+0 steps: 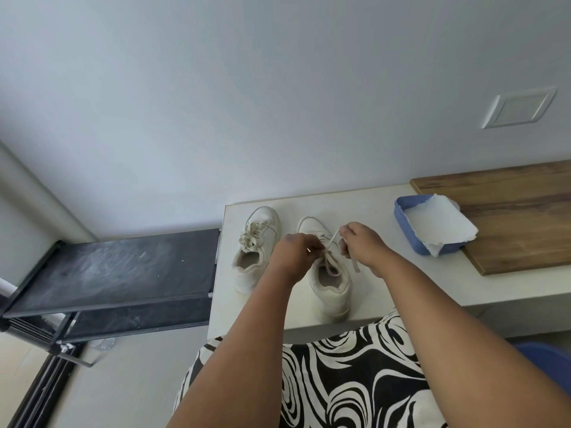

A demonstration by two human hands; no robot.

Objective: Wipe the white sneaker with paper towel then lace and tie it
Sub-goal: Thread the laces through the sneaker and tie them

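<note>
Meanwhile, lying on the pale table (386, 291), directly beneath both hands: white sneaker (329, 273), long axis running from the near edge toward the wall, toe pointing away at the wall, heel opening facing the wearer. Pinching the lace (332, 239) over the tongue, fingers closed on it: left hand (293, 251). Gripping the other run of lace just right of the eyelets, fingers curled shut around it, loose end dangling down beside the shoe: right hand (363, 242). Sitting just left of the worked shoe, parallel and already tied in a bow: second sneaker (255, 248). Resting well to the right, partly on the wooden board (519, 217): blue tray (401, 211) holding torn paper towel (438, 223). Standing left of the table: black rack (117, 267).
</note>
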